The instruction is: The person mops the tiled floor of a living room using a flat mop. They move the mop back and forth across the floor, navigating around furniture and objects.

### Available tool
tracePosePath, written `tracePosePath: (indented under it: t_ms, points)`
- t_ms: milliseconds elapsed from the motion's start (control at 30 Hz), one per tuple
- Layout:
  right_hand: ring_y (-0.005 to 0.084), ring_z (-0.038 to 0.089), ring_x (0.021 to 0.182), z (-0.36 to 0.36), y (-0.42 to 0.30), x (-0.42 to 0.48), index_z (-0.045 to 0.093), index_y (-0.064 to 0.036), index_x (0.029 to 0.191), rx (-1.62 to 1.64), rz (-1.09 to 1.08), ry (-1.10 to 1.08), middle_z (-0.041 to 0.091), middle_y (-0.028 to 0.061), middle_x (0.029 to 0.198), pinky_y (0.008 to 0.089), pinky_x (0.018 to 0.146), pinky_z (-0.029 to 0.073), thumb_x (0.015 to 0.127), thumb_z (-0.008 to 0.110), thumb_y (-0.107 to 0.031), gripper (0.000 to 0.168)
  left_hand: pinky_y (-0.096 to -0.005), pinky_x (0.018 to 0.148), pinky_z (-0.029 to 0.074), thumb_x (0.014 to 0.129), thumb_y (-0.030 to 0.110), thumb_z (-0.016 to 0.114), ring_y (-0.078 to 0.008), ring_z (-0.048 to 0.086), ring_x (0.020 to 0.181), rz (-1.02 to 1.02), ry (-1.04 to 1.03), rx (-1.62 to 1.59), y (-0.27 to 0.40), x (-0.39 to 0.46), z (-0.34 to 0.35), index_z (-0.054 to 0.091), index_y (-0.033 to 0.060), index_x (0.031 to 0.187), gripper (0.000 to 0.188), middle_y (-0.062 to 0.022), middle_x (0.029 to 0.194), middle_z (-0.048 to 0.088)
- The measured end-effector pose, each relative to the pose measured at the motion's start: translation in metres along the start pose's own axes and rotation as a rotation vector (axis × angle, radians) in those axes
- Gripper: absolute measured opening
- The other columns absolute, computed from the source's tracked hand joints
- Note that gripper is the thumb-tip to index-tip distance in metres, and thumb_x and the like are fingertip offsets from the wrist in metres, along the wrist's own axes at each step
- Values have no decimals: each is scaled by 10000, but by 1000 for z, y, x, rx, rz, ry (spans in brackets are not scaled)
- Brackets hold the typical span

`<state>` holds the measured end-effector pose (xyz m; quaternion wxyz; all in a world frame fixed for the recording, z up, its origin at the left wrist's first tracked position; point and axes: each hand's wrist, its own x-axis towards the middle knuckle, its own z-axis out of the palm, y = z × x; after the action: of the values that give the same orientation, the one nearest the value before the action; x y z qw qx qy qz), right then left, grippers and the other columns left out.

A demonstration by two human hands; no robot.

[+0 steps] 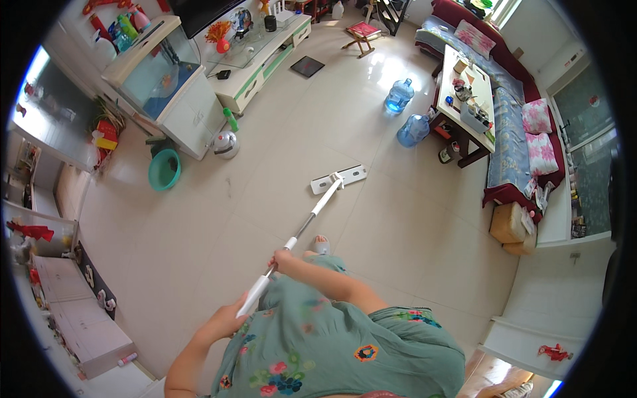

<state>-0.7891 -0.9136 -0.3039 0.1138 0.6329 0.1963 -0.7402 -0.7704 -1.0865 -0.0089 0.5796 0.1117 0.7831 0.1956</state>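
A flat mop (326, 196) with a white and metal pole slants away from my body across the tiled floor. Its rectangular white head (352, 175) lies flat on the tiles, ahead and slightly to the right. My left hand (230, 318) grips the white upper handle close to my hip. Lower on the pole, my right hand (282, 260) is closed around the metal section. One foot in a light slipper (322, 245) shows just past my green flowered clothing (318, 338); my other foot is hidden.
Two blue water-cooler bottles (399, 95) stand by the coffee table (460, 113), beside the sofa (510, 134). At left are a teal basin (164, 170), a metal kettle (226, 145), a green bottle (230, 119) and a fish tank (159, 82). A black flat square (307, 66) and a folding stool (362, 37) lie farther off.
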Motion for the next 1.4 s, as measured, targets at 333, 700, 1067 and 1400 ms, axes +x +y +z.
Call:
tracePosePath:
  t_ms: [333,700,1067,1400]
  points:
    - [221,491,426,-41,-170,73,397,45,854,-126,-150,-64,464,115,589,354,391,473,825,368,-11,69,-322,786,442,845,155,550,-226,569,858,386,-22,-49,108,130,-5,150,112,1405,689,-194,1066,543]
    - [258,585,502,-25,-438,56,369,100,1052,-365,-205,8,554,163,671,391,426,511,829,377,8,242,-182,409,331,869,60,449,-96,362,562,83,-407,-1115,318,237,-79,53,214,1431,704,-78,860,430]
    - [213,611,537,-95,-670,135,476,56,965,-552,-374,186,604,141,675,374,412,481,858,471,-167,248,-179,390,333,906,75,413,-96,388,553,135,-562,-1564,501,389,-42,222,199,1357,505,-94,847,447]
    - [241,580,468,-59,-557,121,472,43,801,-274,-376,48,542,149,608,366,357,450,784,518,-47,102,-178,378,334,906,89,411,-91,385,549,-57,-523,-1704,396,335,-58,279,107,1298,414,-109,869,449]
